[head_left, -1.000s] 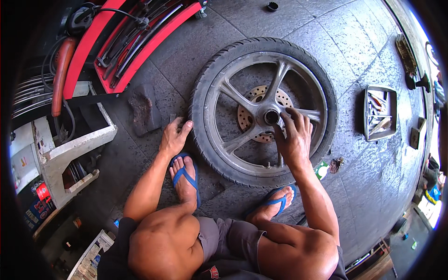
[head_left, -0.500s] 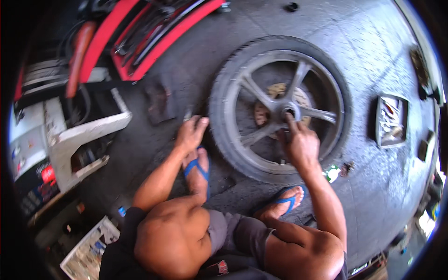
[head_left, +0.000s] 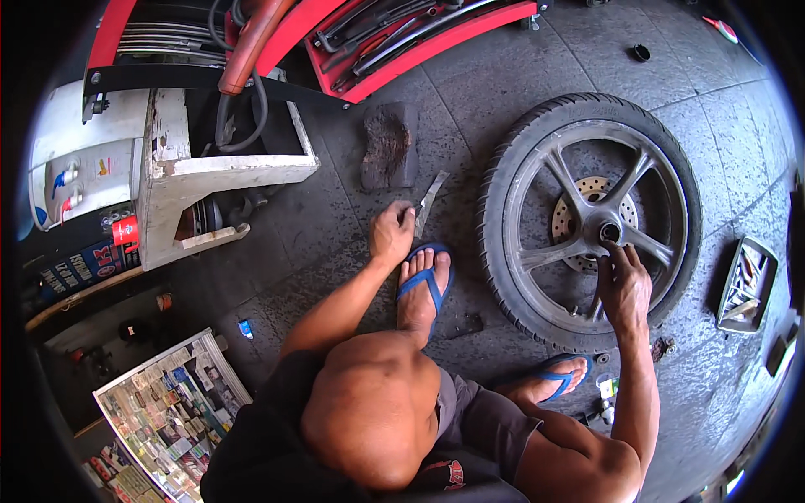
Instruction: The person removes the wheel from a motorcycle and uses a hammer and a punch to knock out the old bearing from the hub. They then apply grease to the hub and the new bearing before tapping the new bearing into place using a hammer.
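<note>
A motorcycle wheel (head_left: 510,180) with a black tyre, grey spokes and a drilled brake disc (head_left: 563,220) behind them lies flat on the floor. My right hand (head_left: 625,289) reaches over its near side, fingers drawn together at the rim of the open hub (head_left: 610,233). Whatever those fingers pinch is hidden under them. My left hand (head_left: 392,235) is curled closed above my left foot, left of the wheel. Its fingertips come close to a thin pale strip (head_left: 432,194); I cannot make out anything inside the hand.
A dark worn block (head_left: 388,147) lies beyond my left hand. A red tool tray (head_left: 470,29) and a white wooden stand (head_left: 226,168) are at the left. To the right sits a metal tray (head_left: 746,285) of small parts. A black ring (head_left: 641,53) lies far back.
The view has swung left, shifting everything rightward. My right hand's extended finger has left the hub hole, and its fingers now gather at the near rim. My left fingers have curled in.
</note>
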Demonstrator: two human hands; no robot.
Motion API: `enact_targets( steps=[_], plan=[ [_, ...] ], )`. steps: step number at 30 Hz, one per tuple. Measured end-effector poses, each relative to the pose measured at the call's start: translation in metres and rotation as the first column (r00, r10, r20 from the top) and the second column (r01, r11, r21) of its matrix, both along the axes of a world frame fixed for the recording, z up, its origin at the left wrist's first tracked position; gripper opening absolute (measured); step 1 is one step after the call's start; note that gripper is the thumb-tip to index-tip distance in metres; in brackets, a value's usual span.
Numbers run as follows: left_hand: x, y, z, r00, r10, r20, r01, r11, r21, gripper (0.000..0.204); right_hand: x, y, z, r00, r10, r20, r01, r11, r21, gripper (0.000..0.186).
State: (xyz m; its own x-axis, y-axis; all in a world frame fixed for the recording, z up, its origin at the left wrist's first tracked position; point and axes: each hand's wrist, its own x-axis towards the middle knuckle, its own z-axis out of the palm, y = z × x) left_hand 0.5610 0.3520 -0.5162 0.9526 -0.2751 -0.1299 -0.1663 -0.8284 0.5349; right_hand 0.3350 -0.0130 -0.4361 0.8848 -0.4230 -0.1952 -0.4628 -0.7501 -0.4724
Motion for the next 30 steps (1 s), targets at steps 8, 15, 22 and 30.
enact_targets(
  steps=[8, 15, 22, 30],
  plan=[
    [0.023, -0.052, 0.020, 0.974, -0.194, -0.120, 0.222, 0.926, 0.306, 0.037, -0.033, 0.015, 0.016, 0.973, -0.206, 0.101, 0.180, 0.958, 0.223, 0.015],
    [0.031, -0.052, 0.005, 0.973, -0.127, -0.192, 0.176, 0.947, 0.267, 0.026, -0.040, 0.030, 0.024, 0.974, -0.214, 0.075, 0.168, 0.903, 0.394, 0.012],
    [0.014, -0.103, 0.123, 0.734, -0.036, -0.678, -0.417, 0.763, -0.493, 0.019, 0.025, 0.059, 0.047, 0.993, -0.099, -0.059, 0.107, 0.610, 0.785, 0.031],
    [-0.018, -0.130, 0.137, 0.746, -0.251, -0.617, -0.382, 0.598, -0.705, 0.016, 0.057, 0.102, 0.037, 0.960, -0.274, -0.049, 0.128, 0.279, 0.952, 0.031]
  ],
)
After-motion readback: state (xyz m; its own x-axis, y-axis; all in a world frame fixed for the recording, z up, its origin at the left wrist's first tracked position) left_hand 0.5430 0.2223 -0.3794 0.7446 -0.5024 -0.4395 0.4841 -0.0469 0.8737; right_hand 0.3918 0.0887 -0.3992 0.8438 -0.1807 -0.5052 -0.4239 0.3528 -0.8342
